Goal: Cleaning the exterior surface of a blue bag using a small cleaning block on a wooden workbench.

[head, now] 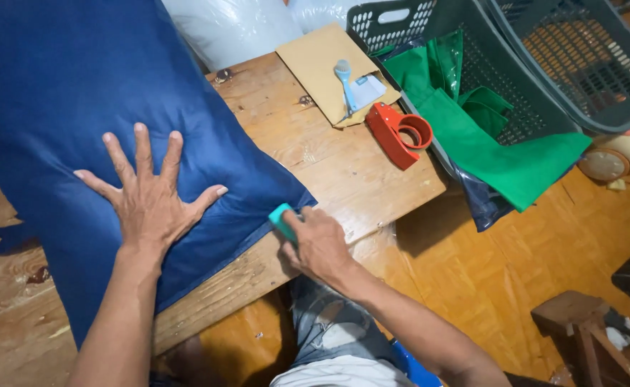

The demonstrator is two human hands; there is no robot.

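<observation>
A large dark blue cloth (64, 86) lies spread over a wooden table (336, 168). My left hand (150, 197) presses flat on the cloth, fingers spread wide. My right hand (318, 244) is closed around a small teal tool (281, 221) at the cloth's near right corner, by the table's front edge. Most of the tool is hidden in my fist.
A red tape dispenser (399, 132) sits near the table's right edge, beside a brown envelope (322, 64) with a light blue brush (345, 80) on it. Grey laundry baskets (515, 79) holding green cloth (487, 143) stand to the right. A wooden stool (580, 322) is on the floor.
</observation>
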